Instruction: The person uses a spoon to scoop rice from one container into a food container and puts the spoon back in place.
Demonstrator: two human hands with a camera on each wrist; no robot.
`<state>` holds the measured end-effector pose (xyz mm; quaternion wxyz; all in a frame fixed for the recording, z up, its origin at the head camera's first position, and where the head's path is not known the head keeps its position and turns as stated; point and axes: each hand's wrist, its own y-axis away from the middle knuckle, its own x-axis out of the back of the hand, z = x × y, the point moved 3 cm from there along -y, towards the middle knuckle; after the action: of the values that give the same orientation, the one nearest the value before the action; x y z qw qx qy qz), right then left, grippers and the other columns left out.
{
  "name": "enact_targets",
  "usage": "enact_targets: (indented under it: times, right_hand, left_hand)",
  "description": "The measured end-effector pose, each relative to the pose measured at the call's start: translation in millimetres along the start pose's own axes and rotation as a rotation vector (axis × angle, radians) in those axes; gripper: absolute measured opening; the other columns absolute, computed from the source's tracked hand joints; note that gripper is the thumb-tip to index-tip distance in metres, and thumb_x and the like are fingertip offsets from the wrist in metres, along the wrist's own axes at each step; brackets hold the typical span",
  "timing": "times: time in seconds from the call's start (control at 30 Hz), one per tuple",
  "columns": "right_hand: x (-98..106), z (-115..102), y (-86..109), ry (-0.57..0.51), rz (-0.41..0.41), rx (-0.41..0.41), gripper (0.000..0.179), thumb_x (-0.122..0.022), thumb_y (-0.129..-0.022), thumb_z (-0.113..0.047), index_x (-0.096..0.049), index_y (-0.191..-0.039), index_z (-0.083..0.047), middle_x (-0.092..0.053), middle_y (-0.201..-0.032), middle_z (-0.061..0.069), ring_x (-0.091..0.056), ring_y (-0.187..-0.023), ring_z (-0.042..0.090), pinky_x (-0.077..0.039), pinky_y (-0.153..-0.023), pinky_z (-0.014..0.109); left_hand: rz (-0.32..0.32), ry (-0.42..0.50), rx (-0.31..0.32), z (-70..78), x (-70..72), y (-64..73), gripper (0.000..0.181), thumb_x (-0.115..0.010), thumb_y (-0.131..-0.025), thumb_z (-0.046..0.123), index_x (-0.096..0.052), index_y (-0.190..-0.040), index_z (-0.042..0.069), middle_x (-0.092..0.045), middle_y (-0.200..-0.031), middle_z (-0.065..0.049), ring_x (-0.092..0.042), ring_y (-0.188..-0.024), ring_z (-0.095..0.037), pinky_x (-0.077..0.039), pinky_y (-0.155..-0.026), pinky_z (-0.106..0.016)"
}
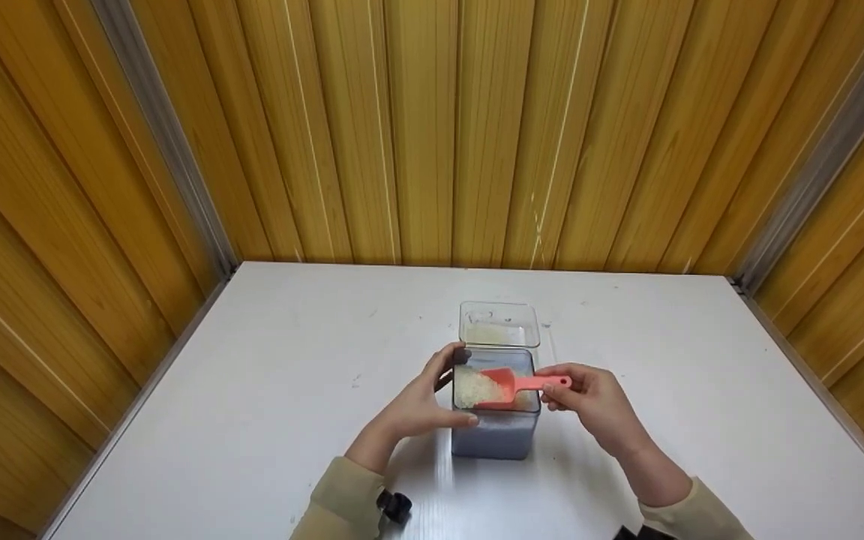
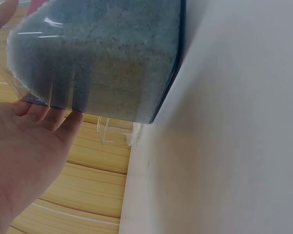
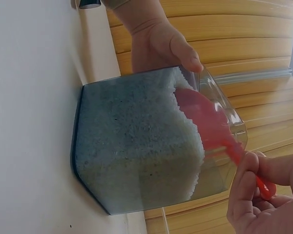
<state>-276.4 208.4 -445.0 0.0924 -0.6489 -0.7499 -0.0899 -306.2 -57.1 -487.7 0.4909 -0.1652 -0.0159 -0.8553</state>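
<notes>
A bluish see-through container [image 1: 490, 441] stands on the white table, filled high with white rice-like grains [image 1: 471, 388]. My left hand [image 1: 418, 405] holds it from the left, thumb across the front and fingers along the far side; the left wrist view shows those fingertips against the container wall [image 2: 112, 73]. Between thumb and fingers, my right hand [image 1: 598, 403] pinches the handle of a coral-red scoop [image 1: 505, 386]. The scoop's head is inside the container's open top, among the grains, with some grains in it. Through the wall, the right wrist view shows the scoop [image 3: 205, 117] beside the heaped grains.
Right behind the container is a clear, shallow rectangular piece [image 1: 523, 332], perhaps a lid or tray. The white table [image 1: 312, 337] extends around both. Wood-patterned walls [image 1: 424, 150] enclose it at the back and sides.
</notes>
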Motion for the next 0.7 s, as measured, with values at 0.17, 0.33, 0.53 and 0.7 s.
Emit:
enact_targets:
  times: [0.17, 0.33, 0.53, 0.7]
  right_hand:
    - [1, 4, 0.3, -0.086, -0.009, 0.003, 0.034, -0.066, -0.098, -0.002, -0.063, -0.126, 0.015, -0.071, -0.084, -0.003, -0.068, -0.077, 0.005, -0.063, -0.074, 0.018]
    - [5, 9, 0.3, -0.166, -0.017, -0.007, 0.036, -0.064, -0.099, -0.001, -0.059, -0.128, 0.018, -0.073, -0.084, -0.004, -0.067, -0.077, 0.003, -0.062, -0.075, 0.016]
    - [8, 20, -1.1, -0.253, -0.034, -0.058, 0.037, -0.063, -0.1, -0.002, -0.058, -0.131, 0.016, -0.073, -0.089, -0.001, -0.067, -0.078, 0.004, -0.063, -0.078, 0.017]
    - [9, 26, -2.1, -0.334, -0.085, -0.056, 0.036, -0.065, -0.1, -0.008, -0.06, -0.13, 0.012, -0.072, -0.088, -0.004, -0.065, -0.078, 0.003, -0.061, -0.079, 0.016]
  left_hand:
    - [-0.007, 0.004, -0.011, -1.0, 0.8, -0.2, 0.11, -0.089, -0.078, 0.025, -0.021, -0.163, 0.021, -0.029, -0.168, -0.007, -0.026, -0.159, -0.03, -0.027, -0.132, -0.044]
    - [-0.01, -0.003, -0.012, -1.0, 1.1, -0.2, 0.108, -0.089, -0.078, 0.025, -0.021, -0.163, 0.024, -0.029, -0.167, -0.006, -0.025, -0.159, -0.027, -0.027, -0.132, -0.041]
    - [-0.008, -0.01, -0.01, -0.5, 1.2, 0.1, 0.109, -0.089, -0.078, 0.026, -0.021, -0.163, 0.023, -0.03, -0.167, -0.003, -0.026, -0.158, -0.022, -0.027, -0.132, -0.039]
    - [-0.008, -0.008, -0.006, -0.7, 1.2, 0.3, 0.109, -0.09, -0.078, 0.027, -0.021, -0.163, 0.025, -0.03, -0.167, -0.003, -0.026, -0.159, -0.023, -0.027, -0.132, -0.04]
